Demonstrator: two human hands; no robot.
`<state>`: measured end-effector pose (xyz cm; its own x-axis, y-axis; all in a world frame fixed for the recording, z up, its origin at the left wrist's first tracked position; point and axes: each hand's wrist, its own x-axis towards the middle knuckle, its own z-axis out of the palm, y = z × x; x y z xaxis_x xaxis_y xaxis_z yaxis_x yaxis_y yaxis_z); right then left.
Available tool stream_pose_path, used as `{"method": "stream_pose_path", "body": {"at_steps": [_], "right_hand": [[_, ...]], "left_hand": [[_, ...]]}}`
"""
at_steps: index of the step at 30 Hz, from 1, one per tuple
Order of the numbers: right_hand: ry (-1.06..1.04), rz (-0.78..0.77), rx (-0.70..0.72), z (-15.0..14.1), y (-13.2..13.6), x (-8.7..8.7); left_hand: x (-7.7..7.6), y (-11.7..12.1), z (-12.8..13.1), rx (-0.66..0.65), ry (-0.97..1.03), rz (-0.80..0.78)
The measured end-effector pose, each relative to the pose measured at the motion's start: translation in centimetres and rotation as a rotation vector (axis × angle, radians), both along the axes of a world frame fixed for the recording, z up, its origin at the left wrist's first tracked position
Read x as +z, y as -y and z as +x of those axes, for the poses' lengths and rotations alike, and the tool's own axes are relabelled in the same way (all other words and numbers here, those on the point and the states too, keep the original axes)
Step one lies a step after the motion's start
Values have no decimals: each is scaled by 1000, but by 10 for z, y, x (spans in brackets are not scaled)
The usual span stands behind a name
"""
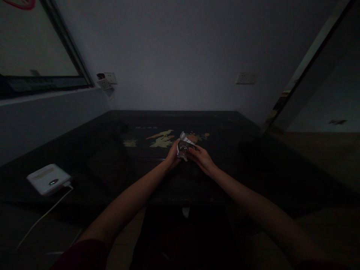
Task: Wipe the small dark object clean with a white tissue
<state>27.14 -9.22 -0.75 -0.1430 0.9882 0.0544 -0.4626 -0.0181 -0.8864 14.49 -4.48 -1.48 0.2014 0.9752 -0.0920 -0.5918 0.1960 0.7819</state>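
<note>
Both hands meet over the middle of the dark table. My left hand (pixel 172 154) is closed round a crumpled white sheet (pixel 182 136), perhaps paper or a tissue; part of the fingers is hidden behind it. A small dark, shiny, flat object (pixel 183 147) lies against the sheet, between the hands. My right hand (pixel 201 158) grips this object from the right, its thumb and fingers on the near face. The dim light leaves the object's exact kind unclear.
The black table (pixel 135 174) bears a bird-and-flower picture (pixel 161 139). At its left stands a white box-shaped device (pixel 48 178) with a white cable (pixel 46 213) hanging over the front edge. Sockets (pixel 246 78) sit on the back wall; a window (pixel 36 45) is at upper left.
</note>
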Motion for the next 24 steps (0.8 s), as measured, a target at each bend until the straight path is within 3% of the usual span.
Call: {"method": "stream_pose_path", "body": {"at_steps": [7, 18, 24], "right_hand": [[19, -25, -32, 1, -7, -6], [66, -55, -47, 1, -6, -8], [50, -52, -54, 1, -5, -8]], "left_hand": [[0, 0, -1, 78, -136, 150], [15, 25, -10, 252, -906, 1002], [20, 30, -9, 262, -1021, 1043]]}}
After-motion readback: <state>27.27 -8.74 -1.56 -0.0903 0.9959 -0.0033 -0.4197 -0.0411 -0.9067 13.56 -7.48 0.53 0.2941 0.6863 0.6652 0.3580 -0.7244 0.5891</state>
